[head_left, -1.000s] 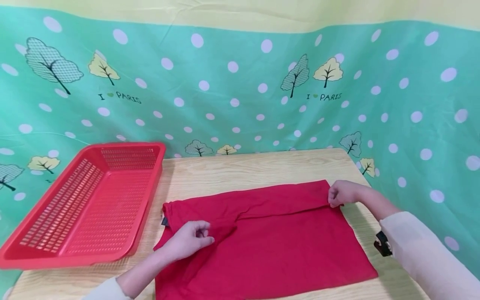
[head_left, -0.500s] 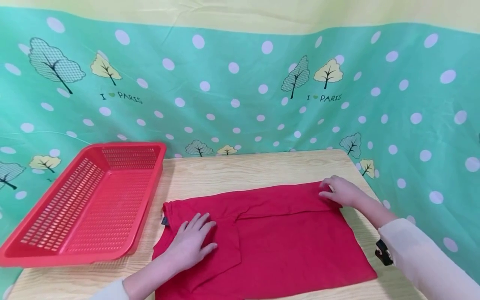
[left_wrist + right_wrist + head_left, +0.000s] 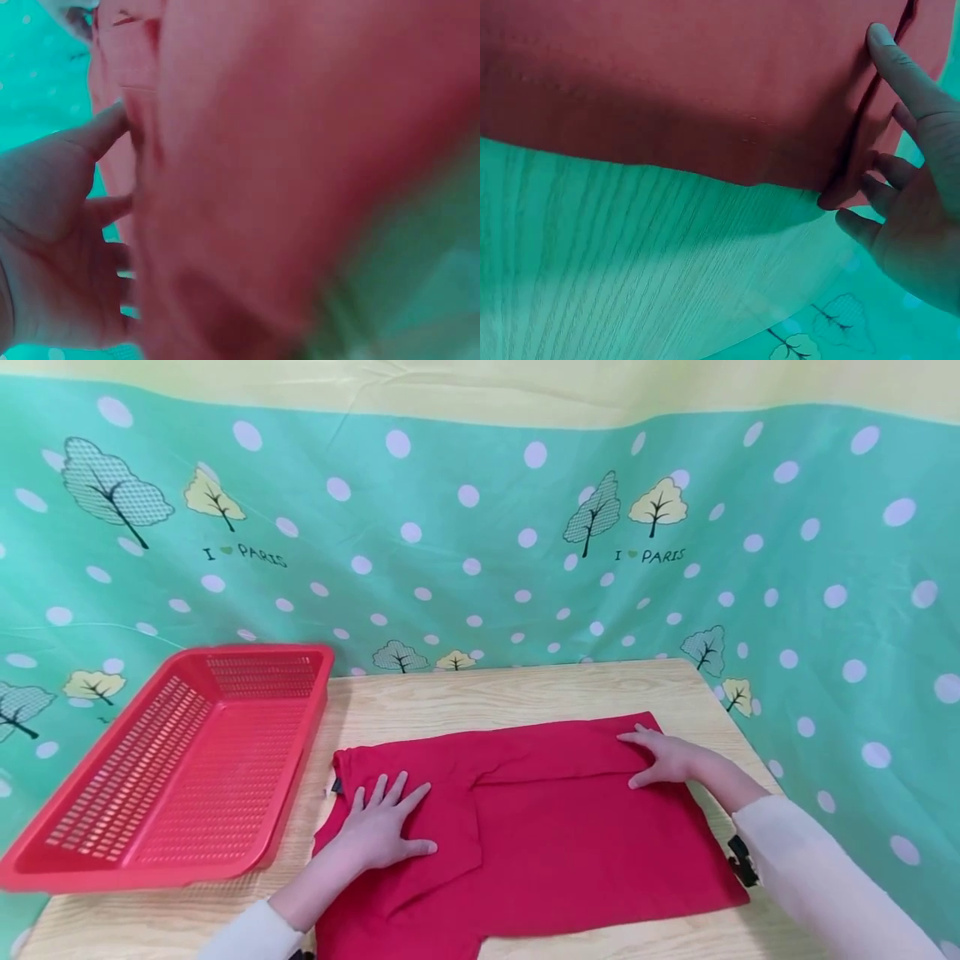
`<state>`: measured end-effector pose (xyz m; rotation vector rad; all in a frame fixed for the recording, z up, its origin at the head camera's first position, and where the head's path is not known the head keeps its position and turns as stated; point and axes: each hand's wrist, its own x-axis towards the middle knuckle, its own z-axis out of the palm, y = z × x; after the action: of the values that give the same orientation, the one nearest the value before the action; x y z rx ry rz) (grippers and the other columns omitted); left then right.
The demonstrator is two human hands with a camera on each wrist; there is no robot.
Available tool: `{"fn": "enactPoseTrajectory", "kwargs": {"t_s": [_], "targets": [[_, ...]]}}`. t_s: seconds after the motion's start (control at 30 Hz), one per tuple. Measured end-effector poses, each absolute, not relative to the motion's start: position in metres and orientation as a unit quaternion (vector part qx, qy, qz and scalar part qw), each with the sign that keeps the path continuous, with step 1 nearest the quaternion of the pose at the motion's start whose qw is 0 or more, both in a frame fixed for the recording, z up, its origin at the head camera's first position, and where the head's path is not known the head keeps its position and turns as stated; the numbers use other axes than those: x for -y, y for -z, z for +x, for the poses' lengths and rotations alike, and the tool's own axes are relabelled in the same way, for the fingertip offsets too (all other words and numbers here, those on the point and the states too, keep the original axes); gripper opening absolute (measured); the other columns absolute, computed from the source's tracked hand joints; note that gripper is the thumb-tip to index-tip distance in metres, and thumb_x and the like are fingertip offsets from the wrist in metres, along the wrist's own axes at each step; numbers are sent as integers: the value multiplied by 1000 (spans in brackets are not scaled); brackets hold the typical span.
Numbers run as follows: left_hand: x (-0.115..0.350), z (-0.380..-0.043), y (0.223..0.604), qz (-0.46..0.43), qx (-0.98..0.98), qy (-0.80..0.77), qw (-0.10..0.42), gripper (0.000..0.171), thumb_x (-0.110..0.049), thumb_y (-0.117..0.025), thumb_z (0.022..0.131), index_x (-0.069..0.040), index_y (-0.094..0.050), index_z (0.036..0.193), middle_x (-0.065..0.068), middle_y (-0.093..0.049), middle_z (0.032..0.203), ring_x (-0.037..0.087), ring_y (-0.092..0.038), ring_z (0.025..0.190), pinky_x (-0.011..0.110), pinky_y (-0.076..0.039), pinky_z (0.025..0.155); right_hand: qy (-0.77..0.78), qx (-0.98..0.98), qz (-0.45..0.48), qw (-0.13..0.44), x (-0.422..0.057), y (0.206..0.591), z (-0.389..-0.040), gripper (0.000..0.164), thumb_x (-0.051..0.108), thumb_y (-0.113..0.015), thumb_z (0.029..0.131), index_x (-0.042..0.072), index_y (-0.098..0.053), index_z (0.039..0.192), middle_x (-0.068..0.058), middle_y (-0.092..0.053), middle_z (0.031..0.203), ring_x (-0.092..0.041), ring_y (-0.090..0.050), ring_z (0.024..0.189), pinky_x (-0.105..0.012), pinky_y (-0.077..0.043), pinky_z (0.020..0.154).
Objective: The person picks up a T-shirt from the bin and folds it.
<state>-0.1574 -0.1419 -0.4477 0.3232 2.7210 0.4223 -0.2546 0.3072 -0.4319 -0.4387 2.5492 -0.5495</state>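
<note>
A red shirt (image 3: 585,852) lies on the table, its far side folded over in a long strip with a sleeve turned back at the left. My left hand (image 3: 378,833) rests on the folded sleeve part, fingers spread. At the far right corner my right hand (image 3: 667,758) touches the folded strip, thumb apart from the fingers. In the right wrist view, the fingertips of the right hand (image 3: 922,172) meet the shirt's folded edge near its hem. The left wrist view has the left hand (image 3: 60,225) against the red cloth, partly blurred.
A red plastic basket (image 3: 281,802) with slotted walls stands at the left of the wooden table (image 3: 510,689). Behind and to the right hangs a green dotted curtain (image 3: 442,577) with printed trees. A small dark label (image 3: 337,786) shows at the shirt's left edge.
My left hand has gone from curled fingers to spread flat, and the sleeve part now lies flat. My right hand has let go of the corner. The shirt has shifted slightly away from me.
</note>
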Motion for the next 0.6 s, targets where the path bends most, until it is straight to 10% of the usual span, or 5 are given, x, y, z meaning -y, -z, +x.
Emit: {"fn": "enactPoseTrajectory", "kwargs": {"t_s": [0.6], "targets": [[149, -204, 449, 91, -970, -110, 196, 90, -55, -68, 73, -28, -25, 148, 12, -14, 157, 47, -4, 141, 70, 6, 105, 217, -935, -113, 259, -307, 436, -301, 91, 32, -75, 77, 4, -23, 147, -30, -7, 152, -55, -2, 135, -63, -32, 102]]}}
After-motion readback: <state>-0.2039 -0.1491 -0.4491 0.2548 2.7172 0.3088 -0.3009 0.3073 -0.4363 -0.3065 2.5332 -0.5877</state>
